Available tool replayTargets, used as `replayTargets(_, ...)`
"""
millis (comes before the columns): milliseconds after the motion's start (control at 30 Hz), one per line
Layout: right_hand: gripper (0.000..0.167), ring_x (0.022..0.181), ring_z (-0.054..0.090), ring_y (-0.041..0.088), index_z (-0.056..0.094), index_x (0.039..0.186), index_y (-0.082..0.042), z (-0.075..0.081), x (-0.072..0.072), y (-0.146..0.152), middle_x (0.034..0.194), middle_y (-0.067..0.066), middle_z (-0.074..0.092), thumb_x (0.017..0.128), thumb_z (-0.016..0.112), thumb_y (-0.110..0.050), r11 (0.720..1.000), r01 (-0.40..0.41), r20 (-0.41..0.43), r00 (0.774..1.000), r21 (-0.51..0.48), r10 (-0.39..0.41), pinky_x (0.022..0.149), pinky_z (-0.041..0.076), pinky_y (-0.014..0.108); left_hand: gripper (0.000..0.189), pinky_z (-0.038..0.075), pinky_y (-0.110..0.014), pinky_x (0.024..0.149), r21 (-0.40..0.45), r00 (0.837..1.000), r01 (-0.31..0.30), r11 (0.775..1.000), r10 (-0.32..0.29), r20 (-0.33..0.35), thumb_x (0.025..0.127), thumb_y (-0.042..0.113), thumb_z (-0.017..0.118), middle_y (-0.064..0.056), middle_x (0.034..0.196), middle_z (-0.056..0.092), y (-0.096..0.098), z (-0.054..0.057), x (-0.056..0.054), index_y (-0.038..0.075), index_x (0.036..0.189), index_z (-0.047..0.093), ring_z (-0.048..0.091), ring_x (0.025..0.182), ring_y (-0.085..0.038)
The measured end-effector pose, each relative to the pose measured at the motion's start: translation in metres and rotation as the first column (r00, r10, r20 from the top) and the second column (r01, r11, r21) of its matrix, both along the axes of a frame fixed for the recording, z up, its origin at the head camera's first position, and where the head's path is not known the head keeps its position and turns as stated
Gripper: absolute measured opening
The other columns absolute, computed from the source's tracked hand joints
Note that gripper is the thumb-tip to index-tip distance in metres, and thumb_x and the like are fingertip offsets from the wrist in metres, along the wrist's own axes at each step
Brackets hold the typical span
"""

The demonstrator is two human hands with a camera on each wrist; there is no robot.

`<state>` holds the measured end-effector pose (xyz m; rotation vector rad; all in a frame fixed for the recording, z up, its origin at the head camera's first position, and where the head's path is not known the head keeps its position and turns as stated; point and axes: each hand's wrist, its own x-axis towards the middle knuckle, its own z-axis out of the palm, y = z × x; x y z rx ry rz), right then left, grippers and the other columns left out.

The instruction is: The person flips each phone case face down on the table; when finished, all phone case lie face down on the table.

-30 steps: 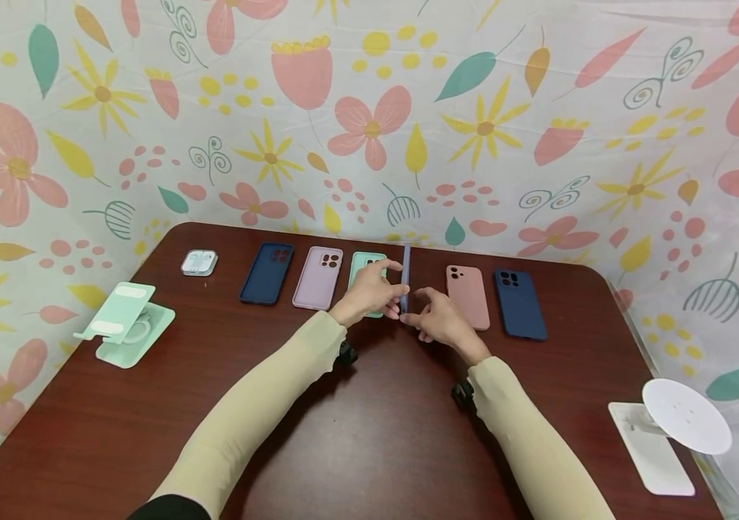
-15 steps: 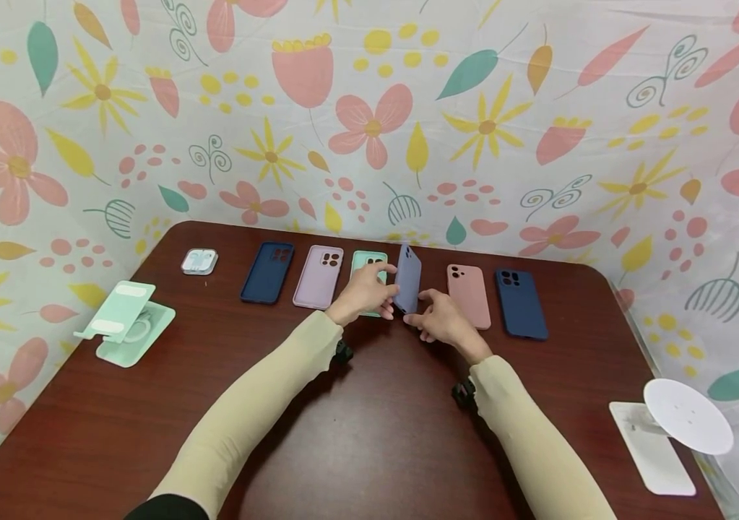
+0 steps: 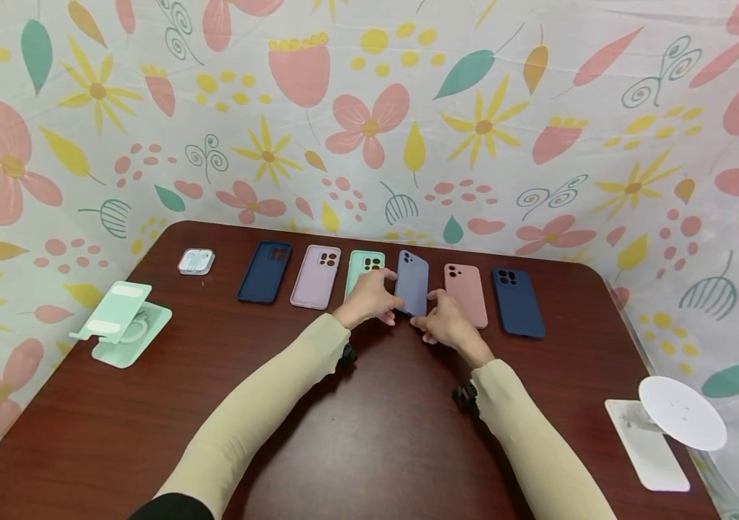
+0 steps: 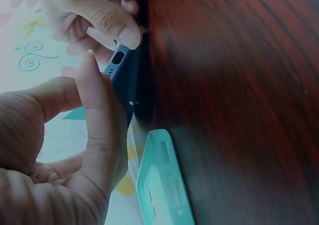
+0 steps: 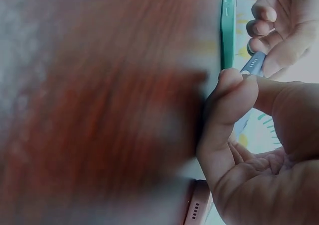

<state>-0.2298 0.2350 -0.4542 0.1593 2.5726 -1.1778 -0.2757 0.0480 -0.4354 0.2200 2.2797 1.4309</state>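
Note:
A blue-grey phone case (image 3: 412, 283) stands in the middle of the row, its camera cutout at the top left and its back facing me. At its left edge my left hand (image 3: 368, 297) grips it between thumb and fingers. My right hand (image 3: 448, 322) pinches its lower right corner. In the left wrist view the case's bottom edge (image 4: 118, 58), with a charging port opening, tilts over the table, dark underneath. The right wrist view shows a row of small holes along that edge (image 5: 255, 63). A mint green case (image 3: 354, 271) lies beside, partly covered by my left hand.
To the left lie a lilac case (image 3: 316, 278) and a navy case (image 3: 265, 272); to the right, a pink case (image 3: 467, 292) and a blue case (image 3: 517, 303). Boxed earphones (image 3: 196, 261), a mint stand (image 3: 125, 321) and a white stand (image 3: 651, 444) sit toward the table's sides.
The blue-grey case, edge-on a second ago, has turned and leaned down so its back shows broadly. Both hands have kept hold of it and shifted slightly.

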Motion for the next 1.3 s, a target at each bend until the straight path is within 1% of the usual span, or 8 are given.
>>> replayTargets(167, 0.076, 0.056, 0.066, 0.011, 0.032, 0.162, 0.007, 0.000, 0.001, 0.001, 0.077, 0.006, 0.070, 0.104, 0.075, -0.017, 1.000, 0.019, 0.005, 1.000, 0.014, -0.019, 0.061, 0.059, 0.025, 0.069, 0.069, -0.036, 0.062, -0.055, 1.000, 0.003, 0.998, -0.002, 0.005, 0.097, 0.003, 0.078, -0.012, 0.073, 0.071, 0.005, -0.001, 0.001, 0.002, 0.160, 0.049, 0.067, 0.049, -0.012)
replayTargets(433, 0.076, 0.056, 0.067, 0.011, 0.032, 0.163, 0.006, 0.000, 0.004, 0.003, 0.075, 0.005, 0.071, 0.103, 0.075, -0.015, 0.999, 0.034, -0.005, 0.999, 0.015, -0.034, 0.059, 0.059, 0.025, 0.072, 0.069, -0.033, 0.064, -0.175, 1.000, 0.015, 0.984, -0.017, -0.009, 0.098, 0.009, 0.079, -0.013, 0.080, 0.075, 0.012, 0.000, 0.004, 0.000, 0.161, 0.047, 0.067, 0.047, -0.011)
replayTargets(533, 0.076, 0.055, 0.066, 0.011, 0.031, 0.162, 0.006, 0.000, 0.004, 0.003, 0.075, 0.005, 0.071, 0.103, 0.074, -0.014, 0.999, 0.035, -0.009, 0.999, 0.009, -0.035, 0.058, 0.058, 0.024, 0.072, 0.068, -0.032, 0.064, -0.203, 0.999, 0.039, 0.978, -0.040, -0.002, 0.098, 0.010, 0.079, -0.014, 0.084, 0.077, 0.014, -0.004, -0.001, -0.001, 0.162, 0.047, 0.070, 0.049, -0.015)
replayTargets(567, 0.076, 0.055, 0.066, 0.011, 0.031, 0.162, 0.006, 0.000, 0.005, 0.003, 0.075, 0.005, 0.071, 0.103, 0.074, -0.014, 0.999, 0.036, -0.010, 0.999, 0.007, -0.036, 0.058, 0.058, 0.024, 0.071, 0.068, -0.031, 0.063, -0.219, 0.999, 0.048, 0.975, -0.052, -0.012, 0.097, 0.011, 0.079, -0.014, 0.083, 0.077, 0.016, -0.010, -0.005, -0.002, 0.160, 0.048, 0.071, 0.049, -0.016)
replayTargets(767, 0.075, 0.055, 0.066, 0.010, 0.032, 0.162, 0.005, 0.001, 0.005, 0.003, 0.074, 0.005, 0.072, 0.102, 0.074, -0.013, 0.999, 0.041, -0.010, 0.999, 0.011, -0.040, 0.057, 0.058, 0.024, 0.047, 0.068, -0.030, 0.062, -0.268, 0.994, 0.094, 0.959, -0.103, -0.020, 0.094, 0.016, 0.080, -0.012, 0.078, 0.077, 0.021, -0.048, -0.034, -0.002, 0.134, 0.065, 0.078, 0.056, -0.021)
replayTargets(1000, 0.076, 0.056, 0.067, 0.010, 0.031, 0.163, 0.004, 0.001, 0.004, 0.002, 0.076, 0.005, 0.072, 0.102, 0.074, -0.013, 0.998, 0.055, 0.003, 0.998, 0.014, -0.055, 0.058, 0.059, 0.024, 0.027, 0.068, -0.028, 0.064, -0.289, 0.991, 0.125, 0.949, -0.135, -0.018, 0.093, 0.018, 0.081, -0.015, 0.086, 0.076, 0.022, -0.057, -0.041, 0.002, 0.107, 0.066, 0.081, 0.061, -0.023)
replayTargets(1200, 0.078, 0.056, 0.067, 0.009, 0.030, 0.164, 0.004, 0.002, 0.005, 0.001, 0.075, 0.005, 0.071, 0.102, 0.075, -0.014, 0.998, 0.062, 0.009, 0.998, 0.019, -0.062, 0.058, 0.060, 0.023, 0.019, 0.067, -0.027, 0.062, -0.326, 0.984, 0.158, 0.932, -0.176, -0.027, 0.096, 0.020, 0.077, -0.013, 0.074, 0.078, 0.023, -0.058, -0.040, 0.003, 0.094, 0.070, 0.079, 0.057, -0.020)
replayTargets(1300, 0.083, 0.055, 0.068, 0.010, 0.027, 0.166, 0.004, 0.004, 0.006, 0.000, 0.073, 0.007, 0.071, 0.102, 0.076, -0.016, 0.998, 0.061, 0.012, 0.998, 0.031, -0.062, 0.058, 0.061, 0.025, 0.019, 0.067, -0.029, 0.061, -0.314, 0.984, 0.153, 0.937, -0.173, -0.037, 0.095, 0.021, 0.077, -0.012, 0.072, 0.078, 0.020, -0.055, -0.036, 0.004, 0.094, 0.070, 0.079, 0.057, -0.020)
